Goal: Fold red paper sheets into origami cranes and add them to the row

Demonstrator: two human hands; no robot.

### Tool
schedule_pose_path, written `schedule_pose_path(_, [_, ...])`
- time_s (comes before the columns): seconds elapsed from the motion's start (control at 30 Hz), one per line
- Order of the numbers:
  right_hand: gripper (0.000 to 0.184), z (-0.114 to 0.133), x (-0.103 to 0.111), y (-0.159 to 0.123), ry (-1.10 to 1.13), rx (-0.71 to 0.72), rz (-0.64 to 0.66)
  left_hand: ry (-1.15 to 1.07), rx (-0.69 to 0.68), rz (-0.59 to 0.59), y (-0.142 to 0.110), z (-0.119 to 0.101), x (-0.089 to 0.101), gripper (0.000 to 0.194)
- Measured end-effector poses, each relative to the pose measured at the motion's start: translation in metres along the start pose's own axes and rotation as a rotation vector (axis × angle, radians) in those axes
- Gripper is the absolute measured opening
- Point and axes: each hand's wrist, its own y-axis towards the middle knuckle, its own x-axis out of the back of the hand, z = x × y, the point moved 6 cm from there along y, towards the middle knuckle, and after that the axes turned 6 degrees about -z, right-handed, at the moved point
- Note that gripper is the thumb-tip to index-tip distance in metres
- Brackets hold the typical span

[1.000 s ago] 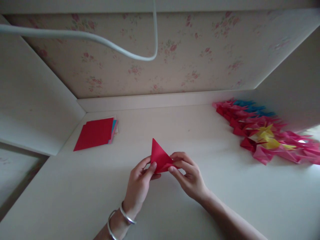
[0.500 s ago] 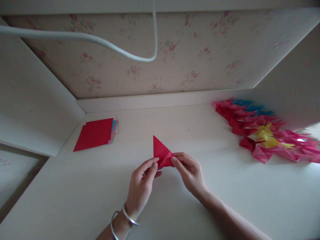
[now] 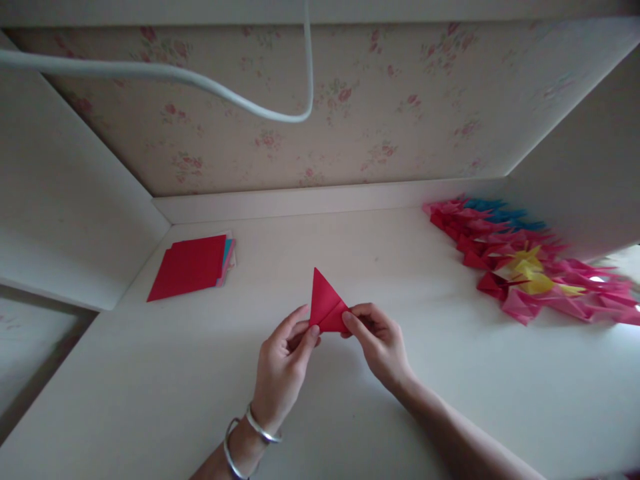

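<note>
A folded red sheet of origami paper (image 3: 327,304), triangular with a crease across it, is held up between both hands over the white table. My left hand (image 3: 287,353) pinches its lower left corner, thumb in front and some fingers hidden behind; the index finger lifts clear of the edge. At the lower right corner, my right hand (image 3: 377,340) grips the paper between thumb and fingers. Two silver bangles (image 3: 263,427) circle the left wrist.
A stack of square paper (image 3: 190,267), red on top, lies at the back left. Many folded paper pieces (image 3: 525,267) in pink, red, yellow and blue crowd the right side of the table (image 3: 350,413). A white cable (image 3: 200,80) hangs in front of the flowered back panel.
The red paper has turned slightly, its tip shifting right and its lower edge flattening out. My left index finger has come off the paper's front; my right hand stays nearly still.
</note>
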Motion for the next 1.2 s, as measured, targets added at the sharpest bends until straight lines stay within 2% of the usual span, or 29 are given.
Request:
schedule_pose_path(0.1, [0.023,0.000,0.000,-0.001,-0.009,-0.005,-0.008,-0.026,0.039,0.005,0.000,0.000,-0.001,0.052])
schedule_pose_path(0.27, [0.024,0.001,0.001,-0.003,-0.027,0.014,-0.013,-0.158,0.202,0.021,0.000,0.005,-0.005,0.036])
schedule_pose_path(0.43, [0.022,0.000,0.001,-0.004,-0.075,0.046,-0.014,-0.277,0.354,0.000,-0.001,0.011,-0.006,0.044])
schedule_pose_path(0.6, [0.021,-0.001,0.000,-0.002,-0.098,0.057,-0.018,-0.240,0.338,0.001,0.001,0.013,-0.005,0.028])
schedule_pose_path(0.77, [0.022,0.001,0.001,-0.002,-0.116,0.062,-0.029,-0.217,0.347,-0.028,0.001,0.015,-0.004,0.027])
schedule_pose_path(0.87, [0.022,0.001,0.001,-0.003,-0.109,0.055,-0.036,-0.194,0.294,-0.011,0.000,0.011,-0.004,0.036])
schedule_pose_path(0.97, [0.023,-0.001,0.001,-0.002,-0.078,0.035,-0.044,-0.116,0.181,0.008,-0.001,0.006,-0.004,0.049])
schedule_pose_path(1.1, [0.023,-0.003,0.002,0.000,-0.042,0.006,-0.060,0.091,0.001,0.066,-0.004,-0.004,-0.004,0.030])
schedule_pose_path(1.2, [0.023,-0.003,0.003,0.001,-0.021,-0.012,-0.068,0.235,-0.129,0.084,-0.005,-0.012,-0.003,0.025])
